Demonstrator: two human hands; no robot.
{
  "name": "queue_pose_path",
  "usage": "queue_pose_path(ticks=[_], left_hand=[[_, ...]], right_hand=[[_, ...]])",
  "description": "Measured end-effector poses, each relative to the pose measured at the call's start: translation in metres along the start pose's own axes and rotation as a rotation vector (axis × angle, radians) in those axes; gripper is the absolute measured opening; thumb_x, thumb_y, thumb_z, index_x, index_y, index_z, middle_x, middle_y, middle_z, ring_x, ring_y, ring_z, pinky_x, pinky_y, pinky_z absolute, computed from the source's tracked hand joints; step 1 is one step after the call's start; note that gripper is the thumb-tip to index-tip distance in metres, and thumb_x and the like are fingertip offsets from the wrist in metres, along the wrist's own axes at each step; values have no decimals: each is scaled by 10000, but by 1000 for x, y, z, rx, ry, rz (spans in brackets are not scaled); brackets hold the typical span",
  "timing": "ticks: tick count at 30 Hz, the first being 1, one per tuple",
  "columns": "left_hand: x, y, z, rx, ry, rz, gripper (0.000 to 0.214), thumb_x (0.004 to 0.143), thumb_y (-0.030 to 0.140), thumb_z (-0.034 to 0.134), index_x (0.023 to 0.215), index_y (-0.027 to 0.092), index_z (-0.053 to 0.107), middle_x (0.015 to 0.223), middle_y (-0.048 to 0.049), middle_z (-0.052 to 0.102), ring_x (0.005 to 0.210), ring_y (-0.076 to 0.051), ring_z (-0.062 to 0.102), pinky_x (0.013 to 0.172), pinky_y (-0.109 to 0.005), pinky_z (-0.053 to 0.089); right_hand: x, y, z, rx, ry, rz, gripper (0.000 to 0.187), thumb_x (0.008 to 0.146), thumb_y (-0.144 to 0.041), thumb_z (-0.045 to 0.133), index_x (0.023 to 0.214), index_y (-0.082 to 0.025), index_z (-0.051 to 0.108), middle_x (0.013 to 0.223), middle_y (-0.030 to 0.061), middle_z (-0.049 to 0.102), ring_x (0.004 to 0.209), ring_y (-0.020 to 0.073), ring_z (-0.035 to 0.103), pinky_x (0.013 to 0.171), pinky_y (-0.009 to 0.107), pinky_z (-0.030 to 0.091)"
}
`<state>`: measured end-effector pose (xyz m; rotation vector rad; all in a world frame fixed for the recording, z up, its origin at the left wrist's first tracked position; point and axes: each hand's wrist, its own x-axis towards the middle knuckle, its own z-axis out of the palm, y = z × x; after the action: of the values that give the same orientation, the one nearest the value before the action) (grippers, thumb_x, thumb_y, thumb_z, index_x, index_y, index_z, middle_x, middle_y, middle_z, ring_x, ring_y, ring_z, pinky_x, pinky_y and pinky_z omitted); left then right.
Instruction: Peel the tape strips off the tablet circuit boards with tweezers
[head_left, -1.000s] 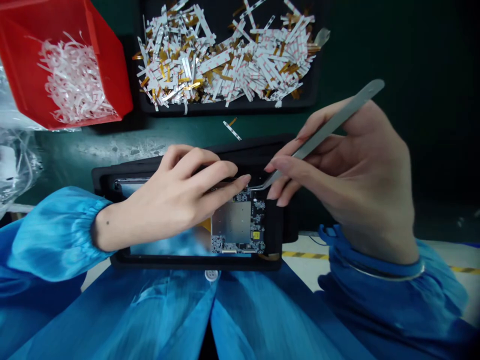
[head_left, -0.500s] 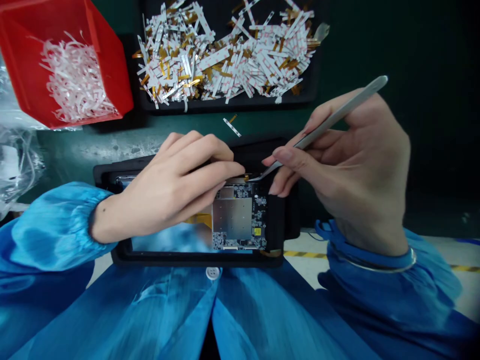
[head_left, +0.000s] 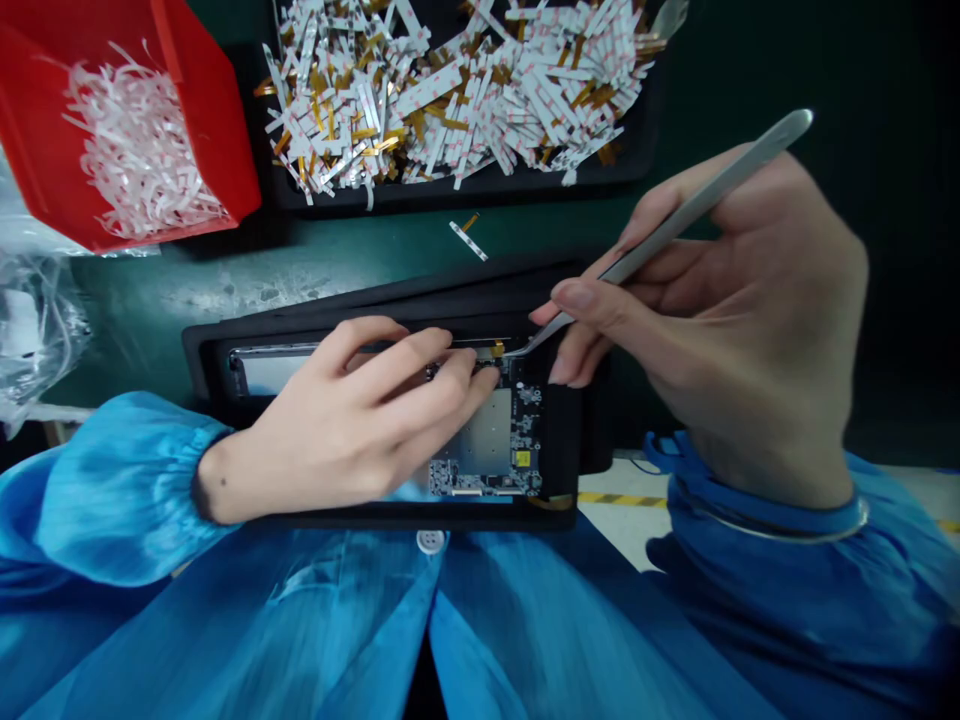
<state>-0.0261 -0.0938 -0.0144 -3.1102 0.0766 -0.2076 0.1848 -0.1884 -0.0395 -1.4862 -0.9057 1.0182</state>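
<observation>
I've got one pair of tweezers (head_left: 701, 203) pinched in my right hand (head_left: 772, 320), one circuit board (head_left: 489, 440) under my left hand (head_left: 337, 425), fingers bent (can't tell if they're pinching), one loose strip (head_left: 469, 241) beyond those fingertips.

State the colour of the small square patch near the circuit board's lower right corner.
Yellow; the small square patch shows best in the head view.

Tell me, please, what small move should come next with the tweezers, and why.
I would probably nudge the orange tab gently with the tweezers: the right hand holds their tip beside it, near the upper edge of the board, with the left hand close by. Whether the tip touches it is too small to tell.
</observation>
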Motion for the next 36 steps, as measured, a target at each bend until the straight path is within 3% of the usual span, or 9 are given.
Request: queue_pose_path(ticks=[10,19,25,36], left_hand=[[-5,8,0,3,-74,-72,366,1003,126,446,1356,162,534,1266,-6,694,1209,-195,617,928,-359,495],[-7,8,2,-29,-46,-61,349,1000,106,468,1343,89,528,1287,-39,682,1235,-215,603,937,-376,496],[-5,7,2,0,-64,-76,353,1001,111,481,1352,115,524,1243,-17,705,1223,-199,610,942,-369,487],[-6,8,3,-28,-79,-86,387,999,123,500,1381,71,470,1261,-35,690,1270,-205,566,971,-381,449]], right_hand=[[2,-1,-2,-53,-27,-69,407,767,-244,812,905,-245,429,658,-97,609,578,140,707,422,213,564],[2,-3,0,-26,-11,-12,414,768,-247,810,913,-241,422,641,-93,625,574,146,709,412,213,559],[3,-8,2,-98,-2,-79,425,760,-157,806,885,-241,409,645,-103,574,629,151,728,469,220,596],[3,2,-2,-96,-35,-104,339,832,-141,718,902,-244,402,644,-108,586,618,154,731,431,224,596]])
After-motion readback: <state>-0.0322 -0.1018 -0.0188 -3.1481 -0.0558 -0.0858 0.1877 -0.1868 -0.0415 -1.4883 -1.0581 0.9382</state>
